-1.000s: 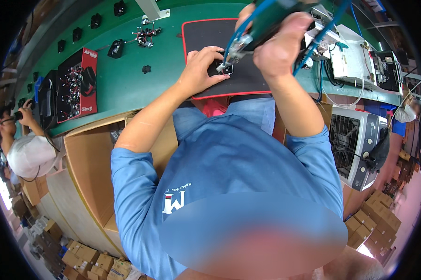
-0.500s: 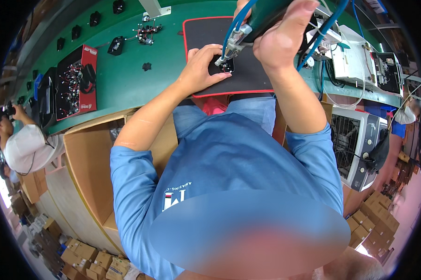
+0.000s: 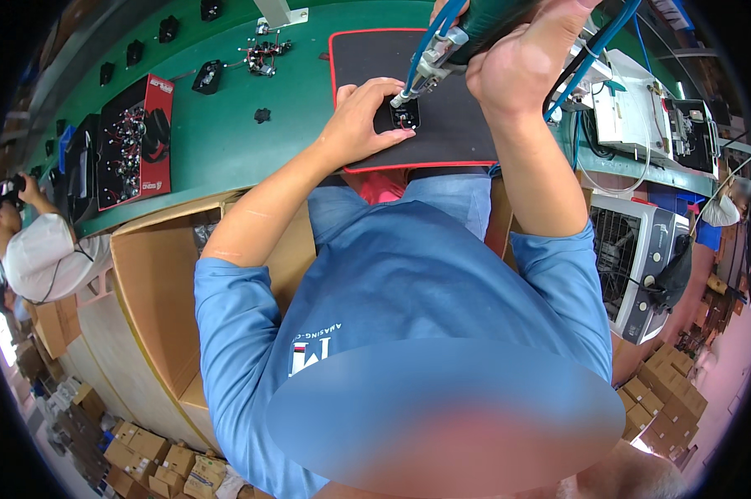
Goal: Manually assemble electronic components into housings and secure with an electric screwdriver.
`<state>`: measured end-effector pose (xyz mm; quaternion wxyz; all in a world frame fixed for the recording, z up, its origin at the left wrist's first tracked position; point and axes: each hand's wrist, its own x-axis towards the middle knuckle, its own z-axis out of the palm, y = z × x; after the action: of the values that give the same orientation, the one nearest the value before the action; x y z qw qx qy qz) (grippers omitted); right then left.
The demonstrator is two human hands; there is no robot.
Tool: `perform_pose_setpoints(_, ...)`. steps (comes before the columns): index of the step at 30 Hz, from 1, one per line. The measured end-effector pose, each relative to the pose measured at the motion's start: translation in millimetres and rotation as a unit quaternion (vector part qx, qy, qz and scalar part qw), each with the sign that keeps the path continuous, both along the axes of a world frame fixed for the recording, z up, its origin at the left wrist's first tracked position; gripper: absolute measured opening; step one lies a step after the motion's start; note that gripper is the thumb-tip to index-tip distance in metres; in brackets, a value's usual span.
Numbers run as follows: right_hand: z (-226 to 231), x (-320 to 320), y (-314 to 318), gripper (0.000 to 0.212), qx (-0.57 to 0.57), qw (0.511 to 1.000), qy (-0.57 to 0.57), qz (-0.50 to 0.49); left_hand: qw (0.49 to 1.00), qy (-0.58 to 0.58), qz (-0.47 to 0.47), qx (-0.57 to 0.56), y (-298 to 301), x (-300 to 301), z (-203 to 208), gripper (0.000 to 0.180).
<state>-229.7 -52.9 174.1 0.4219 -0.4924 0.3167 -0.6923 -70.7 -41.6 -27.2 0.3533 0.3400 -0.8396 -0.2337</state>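
On a black mat (image 3: 456,125) with a red edge lies a small black plastic housing (image 3: 406,121) with red and white wires inside. My left hand (image 3: 362,123) grips it between thumb and fingers. My right hand (image 3: 518,73) is wrapped round the dark green body of a hose-fed power screwdriver (image 3: 430,68), held slanted. Its metal nose points down at the far left corner of the housing. Whether the tip touches it I cannot tell. Blue hoses run from the screwdriver past my right hand.
A red-sided box (image 3: 156,162) of wired parts stands on the green bench at left. Farther back are a black housing (image 3: 207,77), a wired assembly (image 3: 265,56) and several black housings. White equipment (image 3: 632,108) stands at right. A person in white (image 3: 43,258) works at far left.
The screwdriver and my right hand have shifted right, and the nose tip is slightly higher on the housing. My left hand keeps its grip on the housing.
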Motion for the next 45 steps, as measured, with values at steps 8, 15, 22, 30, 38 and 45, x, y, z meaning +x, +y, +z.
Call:
perform_pose_setpoints(8, -10.6, -4.2, 1.2, 0.090, 0.004, 0.999, 0.029, 0.025, 1.000, 0.014, 0.006, -0.010, 0.7, -0.6, 0.0, 0.077)
perform_pose_setpoints(15, -57.7, -6.6, -1.1, 0.091, -0.027, 0.998, 0.057, 0.026, 1.000, 0.017, 0.001, -0.006, 3.1, 0.6, 6.1, 0.069)
perform_pose_setpoints(22, -63.3, -5.1, -0.6, 0.091, -0.023, 0.999, 0.043, 0.016, 1.000, 0.017, -0.004, -0.009, 1.9, 0.4, 3.2, 0.070)
perform_pose_setpoints(30, -72.7, -4.2, -3.8, 0.090, -0.029, 0.999, 0.017, 0.032, 1.000, 0.005, -0.004, 0.012, 3.4, 0.4, 6.7, 0.071)
perform_pose_setpoints(38, -81.9, -4.8, -2.0, 0.089, -0.021, 0.997, -0.006, 0.071, 1.000, -0.009, -0.005, 0.015, 3.3, 0.9, 5.0, 0.074)
perform_pose_setpoints(45, -82.2, 0.3, -3.8, 0.087, -0.055, 0.998, 0.000, 0.019, 1.000, -0.007, -0.011, -0.009, 0.3, 0.7, -0.5, 0.072)
